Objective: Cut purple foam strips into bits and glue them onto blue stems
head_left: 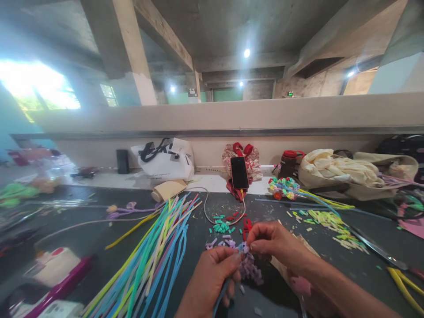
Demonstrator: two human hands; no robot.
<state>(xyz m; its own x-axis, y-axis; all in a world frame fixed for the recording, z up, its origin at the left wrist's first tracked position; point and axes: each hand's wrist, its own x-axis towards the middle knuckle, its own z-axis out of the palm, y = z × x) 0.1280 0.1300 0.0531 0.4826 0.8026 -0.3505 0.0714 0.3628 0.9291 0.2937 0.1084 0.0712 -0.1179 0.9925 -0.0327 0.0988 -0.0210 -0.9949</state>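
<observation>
From where I stand, the blue stem (pixel 221 297) runs through the left hand (pixel 217 267), whose fingers are closed on it. Its long axis slants up and away from the wearer, a little rightward, to a lilac tip (pixel 245 248) that the right hand's (pixel 276 243) fingers pinch or touch; I can't tell which. Lilac pieces (pixel 253 271) lie just below on the dark counter (pixel 197 238), red (pixel 247 226) and teal bits (pixel 221 226) beyond, a stem bundle (pixel 159 256) leftward. The left hand hides the stem's middle.
</observation>
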